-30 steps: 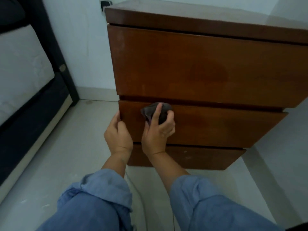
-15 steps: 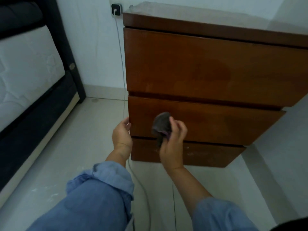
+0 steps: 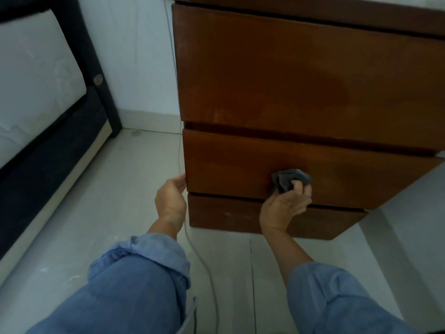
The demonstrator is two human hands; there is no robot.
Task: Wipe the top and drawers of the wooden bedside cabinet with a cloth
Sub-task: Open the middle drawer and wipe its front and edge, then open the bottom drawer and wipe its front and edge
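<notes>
Your right hand (image 3: pixel 285 208) is curled around a crumpled dark grey cloth (image 3: pixel 290 180), pinching it between thumb and fingers and pressing it against the front of the middle drawer (image 3: pixel 240 165) of the wooden bedside cabinet (image 3: pixel 301 75). The cloth sits just right of the drawer's centre, close to its lower edge, bunched into a wad with most of it showing above your knuckles.

Your left hand (image 3: pixel 170 197) holds nothing. Its fingers are loosely bent, and the fingertips touch the left edge of that same middle drawer at its near left corner.

The cabinet fills the upper right of the view. Its tall top drawer (image 3: pixel 313 68) overhangs the middle one, with a dark gap between them, and the bottom drawer (image 3: pixel 228 213) sits set back beneath, just above the floor (image 3: pixel 96 201). Only a thin strip of the cabinet's top shows at the upper edge.

A thin white cable (image 3: pixel 179 145) hangs down the wall just left of the cabinet, passes behind your left wrist and trails across the pale floor toward you. On the far left stands a bed (image 3: pixel 36 80) with a white mattress in a dark frame. Both your forearms come up from rolled blue sleeves (image 3: pixel 144 273) at the near edge of the view.
</notes>
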